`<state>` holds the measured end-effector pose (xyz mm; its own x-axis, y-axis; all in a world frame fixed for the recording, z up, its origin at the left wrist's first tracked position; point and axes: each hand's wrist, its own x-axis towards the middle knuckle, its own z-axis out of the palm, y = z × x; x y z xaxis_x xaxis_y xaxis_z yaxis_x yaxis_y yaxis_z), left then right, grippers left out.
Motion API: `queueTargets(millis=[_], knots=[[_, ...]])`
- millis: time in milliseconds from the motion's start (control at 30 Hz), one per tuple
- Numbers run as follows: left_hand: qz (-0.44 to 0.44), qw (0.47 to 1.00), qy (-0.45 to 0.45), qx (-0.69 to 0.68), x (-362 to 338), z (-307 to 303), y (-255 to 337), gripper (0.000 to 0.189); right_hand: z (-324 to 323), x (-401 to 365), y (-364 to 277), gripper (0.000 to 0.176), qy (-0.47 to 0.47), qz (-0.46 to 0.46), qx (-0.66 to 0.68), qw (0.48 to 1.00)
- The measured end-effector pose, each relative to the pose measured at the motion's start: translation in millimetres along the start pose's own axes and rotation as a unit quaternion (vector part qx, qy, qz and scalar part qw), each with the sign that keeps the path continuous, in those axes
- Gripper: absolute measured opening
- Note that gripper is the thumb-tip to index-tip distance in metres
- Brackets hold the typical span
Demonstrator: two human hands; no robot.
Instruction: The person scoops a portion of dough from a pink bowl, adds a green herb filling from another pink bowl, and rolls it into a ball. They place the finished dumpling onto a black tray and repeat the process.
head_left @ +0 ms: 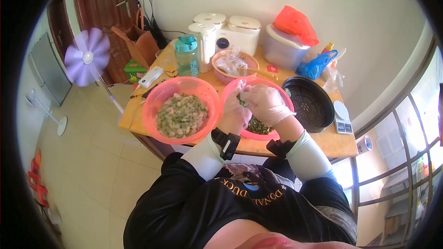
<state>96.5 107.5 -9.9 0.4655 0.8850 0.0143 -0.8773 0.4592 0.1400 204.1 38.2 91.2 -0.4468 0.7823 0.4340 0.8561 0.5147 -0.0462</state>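
Note:
My two hands, in clear plastic gloves, meet over a pink basin [287, 103] holding dark chopped greens [258, 126]. My left hand [237, 113] is closed, its fingers curled upward near a small green bit that shows between the hands. My right hand [266, 103] is closed too, its bent fingers touching the left hand's fingertips. What exactly the fingers pinch is too small and partly covered. Left of them stands another pink basin [210, 98], filled with a pale and green chopped mix [181, 115].
Right of the hands are a black perforated pan [312, 106] and a kitchen scale [342, 117]. Behind stand a bowl with a plastic bag [230, 62], a teal bottle [187, 57], a white appliance [237, 37] and a lidded tub [285, 48]. A purple fan [87, 57] stands left.

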Motion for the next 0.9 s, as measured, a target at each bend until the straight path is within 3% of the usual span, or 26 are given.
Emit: queueTargets(millis=[133, 200, 233, 333, 400, 567, 633, 700, 900], knots=[[-0.021, 1.0, -0.004, -0.006, 3.5, 1.8, -2.3, 0.026, -0.6, -6.3, 2.6, 0.024, 0.028, -0.009, 0.023, 0.999], [0.037, 0.998, 0.047, 0.0, 3.3, 3.8, -7.1, 0.02, -4.9, -5.6, 0.6, 0.028, 0.116, 0.053, 0.123, 0.984], [0.037, 0.998, 0.049, 0.0, -0.7, 5.2, -6.3, 0.02, -2.9, -5.3, 0.1, 0.028, 0.115, 0.053, 0.125, 0.984], [0.034, 0.997, -0.009, 0.065, -11.5, 16.3, -3.0, 0.015, 6.9, -6.7, 2.0, 0.032, 0.064, -0.012, 0.077, 0.995], [-0.009, 0.997, 0.05, 0.061, -16.9, 29.6, -0.4, 0.016, 21.4, -13.1, 5.7, 0.031, 0.104, -0.081, 0.062, 0.989], [-0.013, 0.994, 0.069, 0.08, -17.0, 38.2, 3.7, 0.019, 25.1, -21.7, 0.4, 0.033, 0.14, -0.107, 0.024, 0.984], [-0.02, 0.995, 0.069, 0.072, -18.7, 41.1, 4.9, 0.021, 20.7, -25.9, 2.2, 0.03, 0.217, -0.14, 0.065, 0.964], [-0.035, 0.999, 0.016, 0.028, -19.1, 44.0, 6.3, 0.022, 26.7, -30.4, 0.2, 0.028, 0.197, -0.128, 0.057, 0.97], [-0.012, 0.999, 0.044, 0.024, -21.1, 47.7, 5.6, 0.022, 33.9, -35.8, 6.8, 0.025, 0.207, -0.128, 0.05, 0.969]])
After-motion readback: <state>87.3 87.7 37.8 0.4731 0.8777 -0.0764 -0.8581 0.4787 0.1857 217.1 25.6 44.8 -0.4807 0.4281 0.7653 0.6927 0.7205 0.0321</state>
